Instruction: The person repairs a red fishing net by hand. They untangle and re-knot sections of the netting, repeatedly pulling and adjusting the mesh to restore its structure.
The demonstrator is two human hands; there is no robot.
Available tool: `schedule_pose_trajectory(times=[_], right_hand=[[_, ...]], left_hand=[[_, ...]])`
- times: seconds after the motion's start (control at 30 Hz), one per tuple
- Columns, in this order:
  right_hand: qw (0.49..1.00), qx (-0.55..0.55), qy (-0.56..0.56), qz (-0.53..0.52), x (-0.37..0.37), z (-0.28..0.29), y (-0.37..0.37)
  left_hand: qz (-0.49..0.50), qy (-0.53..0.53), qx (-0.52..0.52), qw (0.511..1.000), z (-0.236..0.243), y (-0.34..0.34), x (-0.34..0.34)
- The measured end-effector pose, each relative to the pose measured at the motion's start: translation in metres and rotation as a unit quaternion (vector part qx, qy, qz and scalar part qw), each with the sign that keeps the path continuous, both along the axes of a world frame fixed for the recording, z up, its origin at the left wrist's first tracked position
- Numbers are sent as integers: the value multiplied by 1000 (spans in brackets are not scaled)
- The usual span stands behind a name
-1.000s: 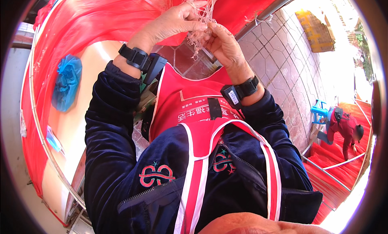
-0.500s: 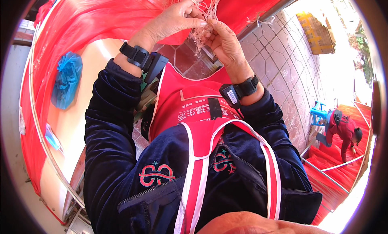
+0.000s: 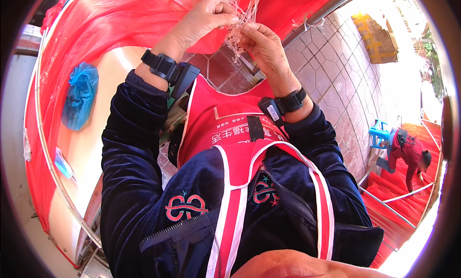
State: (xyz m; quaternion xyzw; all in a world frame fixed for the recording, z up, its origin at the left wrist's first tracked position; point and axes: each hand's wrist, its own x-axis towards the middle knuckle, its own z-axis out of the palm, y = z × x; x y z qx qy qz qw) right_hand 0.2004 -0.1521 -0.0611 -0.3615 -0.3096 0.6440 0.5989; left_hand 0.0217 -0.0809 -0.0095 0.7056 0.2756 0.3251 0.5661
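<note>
A tangle of pale netting strands (image 3: 235,38) hangs between my two hands at the top of the view. My left hand (image 3: 211,14) is closed, its thumb and curled fingers gripping the strands from the left. From the right, my right hand (image 3: 262,43) pinches the same strands between thumb and forefinger. The fingertips of the two hands are close together but apart. Behind them spreads a large sheet of red netting (image 3: 144,23); some strands run up past the upper edge of the view.
A pale board (image 3: 115,81) at left carries a blue plastic bag (image 3: 80,95). A metal pole (image 3: 317,19) crosses at upper right, a strand knotted round it. Beyond the paving stand a cardboard box (image 3: 377,37) and a blue stool (image 3: 379,134); another person (image 3: 408,150) bends over red netting.
My left hand has shifted slightly left and up, and its fingers have curled in more. The right fingers have moved a little on the strands.
</note>
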Motion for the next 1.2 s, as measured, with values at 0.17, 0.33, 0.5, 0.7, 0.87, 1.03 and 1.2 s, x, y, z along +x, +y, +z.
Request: schedule_pose_trajectory(times=[0.17,0.33,0.5,0.7,0.87,1.03,1.2], right_hand=[[1000,-9,14,20,6,3,-2],[999,-12,39,18,4,7,-7],[998,5,-34,43,-2,7,-6],[999,-21,8,23,-4,9,-6],[999,-28,24,-6,-2,11,-15],[999,-21,12,26,1,17,-9],[994,-15,32,106,-7,19,-1]], left_hand=[[16,-21,-11,1000,2,0,-2],[1,-6,-14,1000,3,-2,-1],[-17,-23,-19,999,4,-6,3],[-41,-57,-25,997,0,-2,4],[-1,-68,-34,997,-5,0,5],[-6,-117,-101,988,-5,1,6],[1,-139,-114,984,-6,4,4]])
